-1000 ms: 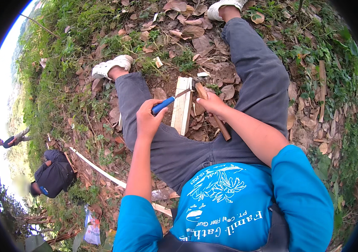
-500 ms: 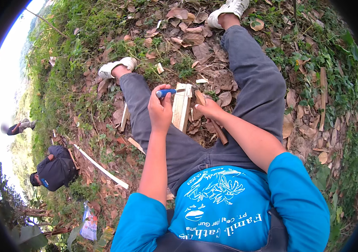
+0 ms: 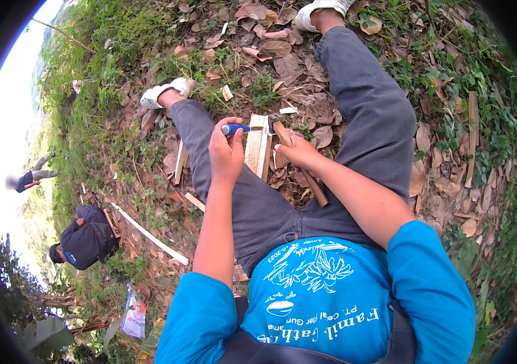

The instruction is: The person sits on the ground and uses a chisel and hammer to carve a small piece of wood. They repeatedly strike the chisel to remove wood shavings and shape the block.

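Observation:
My left hand is closed around the blue handle of a chisel. Its metal blade points right, over the far end of a pale squared piece of wood between my thighs. In my right hand is a hammer, gripped partway along its wooden handle. The hammer's dark head lies beside the wood's far right edge, close to the chisel tip; whether they touch I cannot tell. The handle's lower end reaches back toward my lap.
Dry leaves and grass cover the ground, with wood strips by my left leg and a plank at right. A long pale strip lies left, near a crouching person. Another person stands farther off. A plastic bag lies lower left.
The hammer head has shifted slightly left and away from me, nearer the chisel. Both tools stay in my hands. The far person at left has changed stance, and the whole view has shifted a little.

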`<state>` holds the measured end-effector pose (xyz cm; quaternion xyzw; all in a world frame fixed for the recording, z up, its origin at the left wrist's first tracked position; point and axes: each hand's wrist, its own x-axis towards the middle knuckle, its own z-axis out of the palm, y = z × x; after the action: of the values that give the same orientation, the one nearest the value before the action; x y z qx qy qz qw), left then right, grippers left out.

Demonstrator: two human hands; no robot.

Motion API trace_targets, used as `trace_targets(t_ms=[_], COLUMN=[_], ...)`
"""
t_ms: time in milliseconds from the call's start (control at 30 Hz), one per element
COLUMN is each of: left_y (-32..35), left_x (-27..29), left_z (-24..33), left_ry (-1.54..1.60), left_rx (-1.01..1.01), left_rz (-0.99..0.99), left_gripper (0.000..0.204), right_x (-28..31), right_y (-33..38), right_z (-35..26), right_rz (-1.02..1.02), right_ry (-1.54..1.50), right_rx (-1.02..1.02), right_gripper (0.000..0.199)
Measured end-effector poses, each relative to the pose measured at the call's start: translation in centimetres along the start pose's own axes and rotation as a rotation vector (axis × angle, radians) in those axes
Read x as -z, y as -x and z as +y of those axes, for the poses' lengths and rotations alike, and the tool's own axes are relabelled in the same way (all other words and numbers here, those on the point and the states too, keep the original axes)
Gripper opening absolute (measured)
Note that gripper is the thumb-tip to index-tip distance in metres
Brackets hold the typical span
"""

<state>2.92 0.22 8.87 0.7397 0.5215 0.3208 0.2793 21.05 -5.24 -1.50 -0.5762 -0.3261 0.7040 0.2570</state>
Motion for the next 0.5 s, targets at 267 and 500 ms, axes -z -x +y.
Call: trace_targets(t_ms=[267,500], left_y=[-0.37,-0.49], left_x=[-0.17,-0.69], left_z=[0.6,0.75], left_ry=[-0.032,0.073], left_rx=[-0.006,0.077], left_rz=[-0.036,-0.041], left_gripper=[0.021,0.023], right_x=[0.26,0.23], right_y=[-0.36,0.34], right_z=[0.27,-0.35], right_rz=[0.016,0.008], right_ry=[0.0,-0.016], right_rx=[0.029,-0.008], right_gripper=[0.033,0.034])
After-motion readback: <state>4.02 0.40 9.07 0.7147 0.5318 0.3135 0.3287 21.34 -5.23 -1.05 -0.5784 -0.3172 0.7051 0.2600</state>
